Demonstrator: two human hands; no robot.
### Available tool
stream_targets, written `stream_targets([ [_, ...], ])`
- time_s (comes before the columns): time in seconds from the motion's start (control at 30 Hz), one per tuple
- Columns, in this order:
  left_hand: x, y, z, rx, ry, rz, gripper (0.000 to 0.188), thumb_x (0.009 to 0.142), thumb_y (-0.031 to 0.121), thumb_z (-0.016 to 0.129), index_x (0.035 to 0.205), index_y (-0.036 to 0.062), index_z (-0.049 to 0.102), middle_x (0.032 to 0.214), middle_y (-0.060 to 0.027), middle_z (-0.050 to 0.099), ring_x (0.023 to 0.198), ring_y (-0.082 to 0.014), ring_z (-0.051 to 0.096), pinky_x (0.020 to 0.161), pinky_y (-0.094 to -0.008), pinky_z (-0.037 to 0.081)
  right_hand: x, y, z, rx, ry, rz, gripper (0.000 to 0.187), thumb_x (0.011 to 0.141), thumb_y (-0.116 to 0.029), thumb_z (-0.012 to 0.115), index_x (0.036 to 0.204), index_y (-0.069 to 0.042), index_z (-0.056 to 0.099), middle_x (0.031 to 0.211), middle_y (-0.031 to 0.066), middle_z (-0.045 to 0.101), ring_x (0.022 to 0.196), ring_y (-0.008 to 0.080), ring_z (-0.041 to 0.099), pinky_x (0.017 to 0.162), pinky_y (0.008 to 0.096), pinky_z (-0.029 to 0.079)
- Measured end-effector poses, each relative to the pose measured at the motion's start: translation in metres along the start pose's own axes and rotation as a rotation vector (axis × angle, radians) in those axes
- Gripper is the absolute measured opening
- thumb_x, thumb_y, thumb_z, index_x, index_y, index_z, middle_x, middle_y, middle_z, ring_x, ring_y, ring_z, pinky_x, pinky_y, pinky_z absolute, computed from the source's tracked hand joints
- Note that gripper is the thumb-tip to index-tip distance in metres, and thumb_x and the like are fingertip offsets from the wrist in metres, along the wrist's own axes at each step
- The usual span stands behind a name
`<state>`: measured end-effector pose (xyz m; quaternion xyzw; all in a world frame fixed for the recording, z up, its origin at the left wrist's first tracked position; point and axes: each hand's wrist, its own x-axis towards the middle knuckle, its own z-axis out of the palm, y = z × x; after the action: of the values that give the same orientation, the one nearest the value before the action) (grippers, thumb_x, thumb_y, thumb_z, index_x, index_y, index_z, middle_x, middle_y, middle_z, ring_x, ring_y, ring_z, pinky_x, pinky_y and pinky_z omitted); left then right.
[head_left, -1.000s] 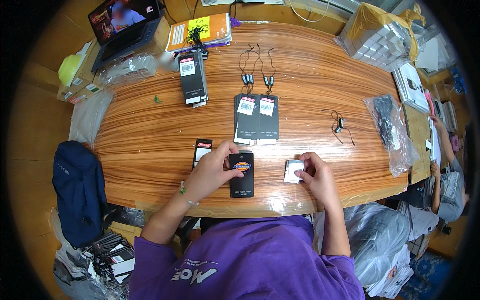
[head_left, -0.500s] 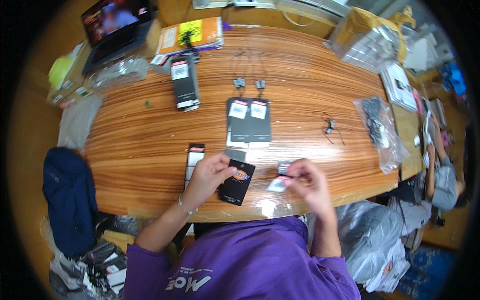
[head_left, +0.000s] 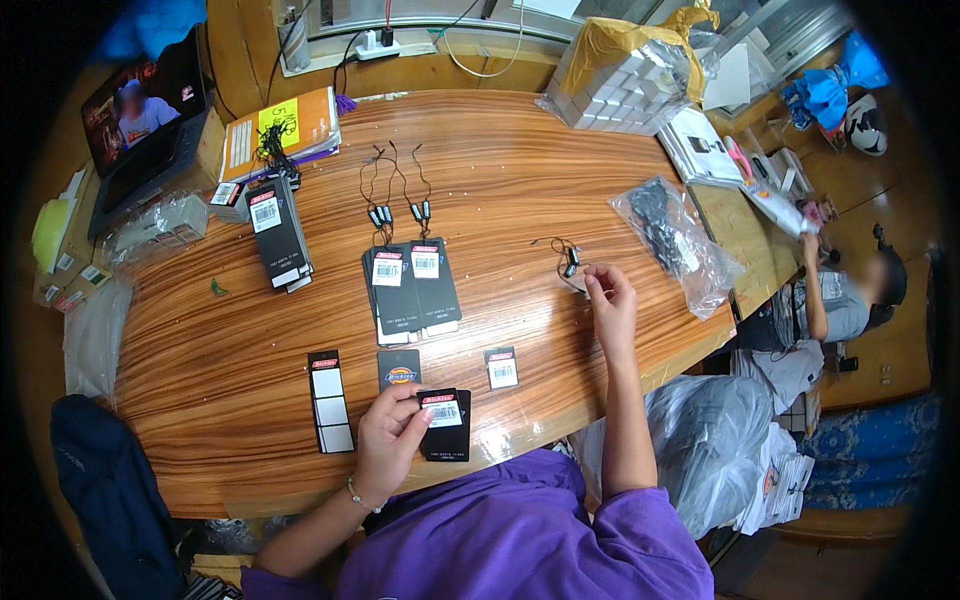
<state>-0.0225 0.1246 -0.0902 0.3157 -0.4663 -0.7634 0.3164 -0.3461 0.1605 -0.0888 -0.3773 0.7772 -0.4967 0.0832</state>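
Observation:
My left hand (head_left: 390, 435) pinches a small stack of black hang tags (head_left: 450, 445); the top one is a smaller tag with a red band and a white barcode sticker. My right hand (head_left: 612, 300) reaches over the table, its thumb and forefinger closed at the tail of black tag strings (head_left: 571, 262). Between the hands lies a small stickered tag (head_left: 502, 368). Just beyond my left hand lies a dark grey tag (head_left: 399, 368) with a colourful logo. To its left is a black strip with white labels (head_left: 330, 400). Strung, stickered tags (head_left: 415, 295) lie farther away, overlapping.
A stack of black tags (head_left: 280, 240) stands at left, near an orange notebook (head_left: 300, 125) and a laptop (head_left: 150, 140). A clear bag of black strings (head_left: 675, 245) and a taped bundle of white boxes (head_left: 625, 85) are at right. Another person (head_left: 840, 300) is at far right.
My right hand has set a small tag on the table and moved out to the strings. A stickered tag now tops the tags in my left hand. The view has shifted.

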Motion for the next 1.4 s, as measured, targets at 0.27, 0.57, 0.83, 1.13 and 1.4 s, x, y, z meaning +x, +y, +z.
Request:
stream_targets([
  [0.27, 0.003, -0.003, -0.008, 0.144, -0.034, 0.001, 0.025, 0.086, -0.002, 0.053, 0.111, -0.0041, 0.047, 0.092, -0.0071, 0.062, 0.085, -0.0075, 0.057, 0.073, -0.0191, 0.045, 0.023, 0.010, 0.000, -0.616, -0.122, -0.449, 0.013, 0.070, -0.006, 0.066, 0.083, -0.008, 0.066, 0.087, 0.0097, 0.056, 0.083, 0.0307, 0.051, 0.072, 0.0393, 0.044],
  [0.57, -0.005, 0.003, 0.001, 0.086, -0.055, 0.089, 0.019, 0.085, -0.003, 0.052, 0.102, 0.0025, 0.045, 0.092, -0.0098, 0.062, 0.085, -0.0138, 0.060, 0.077, -0.0248, 0.047, 0.060, -0.006, -0.030, 0.788, -0.058, 0.242, 0.006, 0.085, -0.015, 0.060, 0.089, -0.013, 0.056, 0.083, -0.0040, 0.056, 0.077, 0.0049, 0.051, 0.070, 0.0249, 0.041],
  [0.83, -0.003, 0.017, 0.005, 0.071, -0.087, 0.016, 0.010, 0.084, -0.002, 0.054, 0.094, -0.0030, 0.057, 0.090, -0.0110, 0.063, 0.085, -0.0165, 0.062, 0.079, -0.0279, 0.049, 0.070, -0.030, -0.046, 0.851, -0.118, 0.074, 0.007, 0.092, -0.014, 0.049, 0.096, -0.010, 0.046, 0.082, 0.0058, 0.060, 0.079, 0.0148, 0.058, 0.073, 0.0290, 0.045],
  [1.13, 0.004, 0.014, -0.001, 0.215, -0.077, 0.250, 0.008, 0.080, -0.003, 0.058, 0.088, -0.0011, 0.060, 0.117, -0.0171, 0.051, 0.091, -0.0159, 0.056, 0.080, -0.0262, 0.047, -0.028, -0.114, 0.020, 0.138, -0.543, -0.486, 0.016, 0.083, -0.009, 0.055, 0.098, -0.002, 0.054, 0.089, 0.0149, 0.061, 0.082, 0.0294, 0.061, 0.070, 0.0355, 0.048],
  [1.4, -0.005, 0.001, -0.015, 0.191, -0.131, 0.045, 0.010, 0.080, -0.003, 0.059, 0.090, -0.0059, 0.060, 0.094, -0.0128, 0.061, 0.087, -0.0163, 0.059, 0.077, -0.0276, 0.048, -0.066, -0.150, 0.024, 0.333, -1.065, -0.346, 0.011, 0.084, -0.014, 0.058, 0.091, -0.004, 0.055, 0.066, 0.0095, 0.058, 0.061, 0.0230, 0.058, 0.057, 0.0333, 0.045],
])
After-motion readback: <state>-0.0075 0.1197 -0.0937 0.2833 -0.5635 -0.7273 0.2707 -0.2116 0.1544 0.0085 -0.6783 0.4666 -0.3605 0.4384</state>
